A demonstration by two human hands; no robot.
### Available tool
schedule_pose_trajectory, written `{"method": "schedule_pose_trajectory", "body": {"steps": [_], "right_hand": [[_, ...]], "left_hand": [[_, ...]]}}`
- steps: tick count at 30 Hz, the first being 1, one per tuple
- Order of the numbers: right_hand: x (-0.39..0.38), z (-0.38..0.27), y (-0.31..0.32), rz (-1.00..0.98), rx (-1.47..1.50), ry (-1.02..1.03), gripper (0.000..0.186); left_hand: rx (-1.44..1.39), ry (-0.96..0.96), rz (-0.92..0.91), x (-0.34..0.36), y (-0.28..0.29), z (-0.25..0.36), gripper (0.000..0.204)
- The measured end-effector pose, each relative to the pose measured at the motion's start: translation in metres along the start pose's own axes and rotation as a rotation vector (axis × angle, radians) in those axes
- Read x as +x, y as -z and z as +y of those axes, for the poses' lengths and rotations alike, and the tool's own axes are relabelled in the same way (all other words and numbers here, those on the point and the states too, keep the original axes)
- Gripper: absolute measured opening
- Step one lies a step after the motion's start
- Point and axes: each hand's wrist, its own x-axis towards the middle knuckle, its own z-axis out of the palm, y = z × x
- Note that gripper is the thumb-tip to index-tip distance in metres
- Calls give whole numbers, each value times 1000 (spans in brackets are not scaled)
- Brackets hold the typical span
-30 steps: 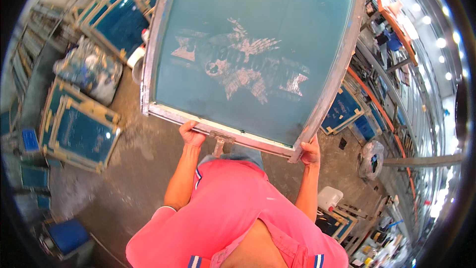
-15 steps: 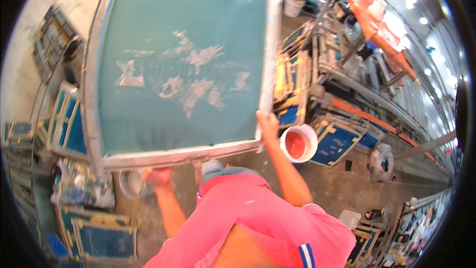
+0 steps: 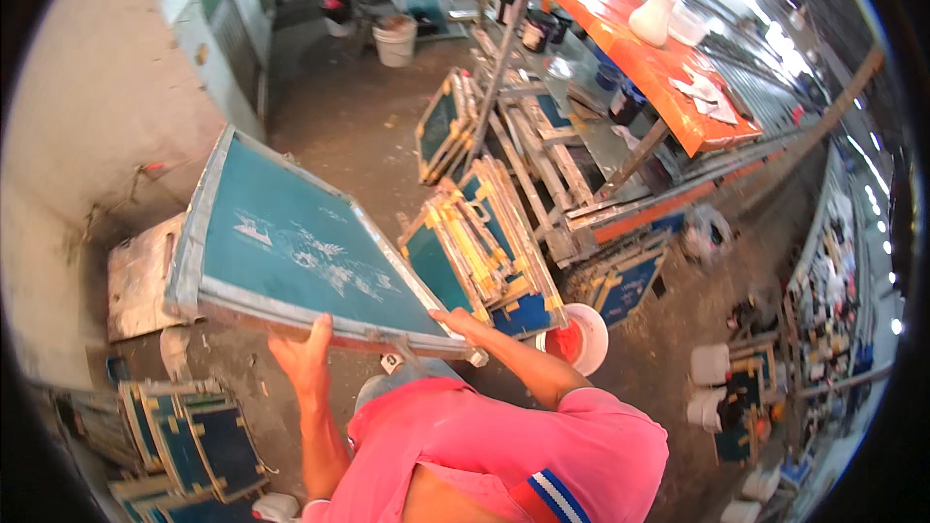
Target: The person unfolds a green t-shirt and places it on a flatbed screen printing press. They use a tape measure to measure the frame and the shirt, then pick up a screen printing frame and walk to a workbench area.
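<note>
A large screen printing frame (image 3: 291,223), with teal mesh and a pale design in its middle, is held in front of me, tilted. My left hand (image 3: 308,353) grips its near edge, the thumb up against the rim and the other fingers mostly hidden beneath. At the near right corner, my right hand (image 3: 460,322) is closed on the frame's side rail. Just right of that hand, a white bucket (image 3: 586,344) with red contents stands on the floor.
Several screen frames (image 3: 480,242) lean together beyond my right hand. An orange-topped table (image 3: 620,19) stands at the far right, with a person beyond it. More frames (image 3: 199,436) stand at lower left, and a wall (image 3: 87,87) rises on the left.
The screen frame has moved away from my head and now tilts more steeply, looking smaller. My left thumb now shows on its near edge. My view has shifted, revealing more floor ahead.
</note>
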Motion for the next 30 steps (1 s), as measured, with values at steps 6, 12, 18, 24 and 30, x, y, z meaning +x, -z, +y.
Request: {"method": "schedule_pose_trajectory", "body": {"steps": [6, 12, 18, 24, 30], "right_hand": [[48, -72, 5, -11, 42, -194, 72], [149, -218, 1, -11, 85, -312, 70], [282, -332, 14, 102, 92, -237, 60], [370, -379, 0, 95, 131, -303, 62], [349, -475, -69, 170, 58, -460, 60]], "left_hand": [[288, 112, -243, 187, -77, -24, 36], [366, 43, -358, 375, -114, -112, 29], [196, 244, -350, 572, -131, -178, 30], [238, 277, -393, 704, -152, -171, 34], [435, 248, -690, 816, -150, -192, 31]]}}
